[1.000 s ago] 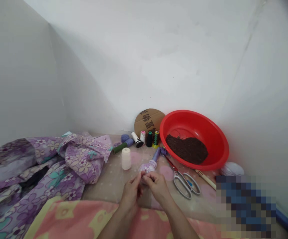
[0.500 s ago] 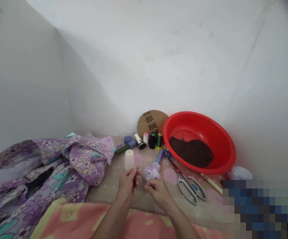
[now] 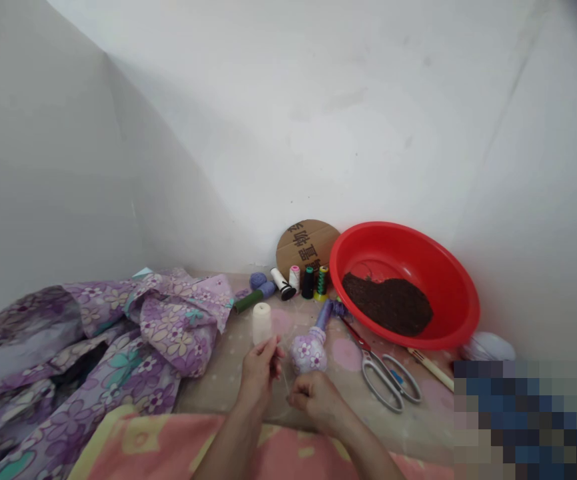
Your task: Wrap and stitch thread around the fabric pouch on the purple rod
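My left hand (image 3: 262, 368) is closed in a pinch, just in front of a white thread cone (image 3: 262, 323). To its right and a little lower, my right hand (image 3: 313, 395) is closed too, with its fingers curled. A thin pale thread seems to run between the two hands, though it is faint. Just beyond my right hand lies a round bundle of purple flowered cloth (image 3: 309, 352) with a purple wrapped handle (image 3: 324, 315).
A red basin (image 3: 456, 300) with dark brown material stands at the right. Scissors (image 3: 382, 383) lie before it. Thread spools (image 3: 308, 283) and a cardboard disc (image 3: 301, 241) are at the back, flowered fabric (image 3: 178, 327) at the left, a pink-yellow cloth (image 3: 168, 443) in front.
My right hand has moved down and slightly away from my left hand, uncovering more of the flowered bundle. The whole view has shifted slightly.
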Available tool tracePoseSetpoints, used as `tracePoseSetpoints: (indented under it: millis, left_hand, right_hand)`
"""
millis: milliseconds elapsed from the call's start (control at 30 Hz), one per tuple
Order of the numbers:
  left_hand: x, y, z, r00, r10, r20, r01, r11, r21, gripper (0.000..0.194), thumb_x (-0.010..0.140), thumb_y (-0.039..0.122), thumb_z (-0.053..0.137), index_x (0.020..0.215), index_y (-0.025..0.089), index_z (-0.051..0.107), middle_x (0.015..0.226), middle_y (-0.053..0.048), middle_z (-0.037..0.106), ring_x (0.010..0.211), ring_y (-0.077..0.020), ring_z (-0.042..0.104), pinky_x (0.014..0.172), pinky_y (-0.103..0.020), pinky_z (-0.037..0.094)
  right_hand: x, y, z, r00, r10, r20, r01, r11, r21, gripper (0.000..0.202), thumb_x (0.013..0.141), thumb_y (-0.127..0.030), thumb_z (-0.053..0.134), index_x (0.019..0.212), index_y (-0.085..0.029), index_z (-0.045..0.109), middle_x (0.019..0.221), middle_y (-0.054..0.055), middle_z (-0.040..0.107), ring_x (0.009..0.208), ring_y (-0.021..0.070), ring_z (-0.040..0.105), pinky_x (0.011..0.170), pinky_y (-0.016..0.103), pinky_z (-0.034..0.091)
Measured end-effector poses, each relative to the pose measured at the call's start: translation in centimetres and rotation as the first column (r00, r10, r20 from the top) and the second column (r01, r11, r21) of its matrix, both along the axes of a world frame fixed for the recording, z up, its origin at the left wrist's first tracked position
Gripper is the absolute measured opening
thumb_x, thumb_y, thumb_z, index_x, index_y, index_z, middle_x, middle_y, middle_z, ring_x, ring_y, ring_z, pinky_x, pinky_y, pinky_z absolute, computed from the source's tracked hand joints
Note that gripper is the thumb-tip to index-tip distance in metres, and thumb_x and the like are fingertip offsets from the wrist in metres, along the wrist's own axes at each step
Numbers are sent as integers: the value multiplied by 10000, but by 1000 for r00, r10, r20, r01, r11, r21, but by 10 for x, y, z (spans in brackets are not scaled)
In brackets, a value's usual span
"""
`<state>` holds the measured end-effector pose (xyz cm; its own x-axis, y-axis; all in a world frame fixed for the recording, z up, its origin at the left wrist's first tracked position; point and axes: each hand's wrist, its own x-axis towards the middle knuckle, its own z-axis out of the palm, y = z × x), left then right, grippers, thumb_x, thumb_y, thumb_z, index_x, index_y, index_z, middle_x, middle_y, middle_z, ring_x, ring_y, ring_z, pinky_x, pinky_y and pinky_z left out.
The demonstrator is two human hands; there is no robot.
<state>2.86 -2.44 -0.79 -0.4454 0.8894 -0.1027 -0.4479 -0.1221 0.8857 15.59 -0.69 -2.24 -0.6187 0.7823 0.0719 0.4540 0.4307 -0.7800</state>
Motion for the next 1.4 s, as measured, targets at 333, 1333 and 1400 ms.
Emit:
tracePoseSetpoints:
  millis: [333,1333,1400]
  left_hand:
    - [5,0,7,1000,17,5,-16,999,-37,387,563,429,666,779,112,611,485,40,536,323,-31,386,321,-156,238]
    - [-13,-6,-4,977,200,-74,-208,973,-104,349,534,382,694,701,76,679,462,32,497,431,-55,393,414,-172,257]
    - [-14,-6,-3,976,212,-48,-216,971,-107,319,542,347,693,713,78,685,502,9,551,461,-67,442,441,-175,303]
  right_hand:
    - [0,-6,1,988,62,138,-68,997,36,171,551,-120,496,526,-150,662,432,-17,501,425,82,394,403,192,203]
    - [28,8,29,979,-203,-16,197,926,323,351,807,-334,403,565,-159,587,509,6,543,521,121,500,513,206,323]
    - [29,10,29,966,-256,-36,251,894,371,306,807,-321,403,654,-170,621,567,19,590,549,136,531,529,217,348]
